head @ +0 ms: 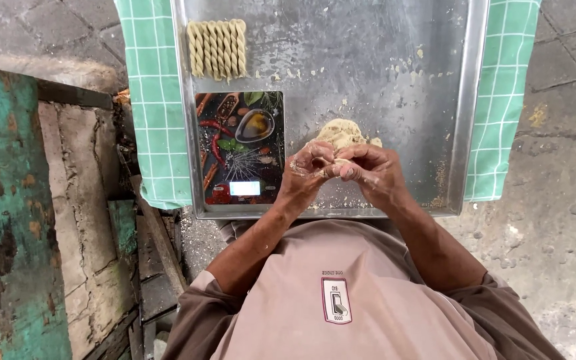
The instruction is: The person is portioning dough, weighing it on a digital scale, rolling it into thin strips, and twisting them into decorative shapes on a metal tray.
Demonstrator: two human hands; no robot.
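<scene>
Soft, even daylight falls from above; shadows are faint. The metal tray shows a dull sheen, no harsh glare. Focus is sharp, edges slightly bowed.

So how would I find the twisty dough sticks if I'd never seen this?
Look at the big metal tray lying on the green checked cloth. In its far left corner, just beyond the picture-covered kitchen scale, lies a neat row of twisted dough sticks. Only they are shaped; the other dough is a lump.

Floury hands around dough lump
</scene>
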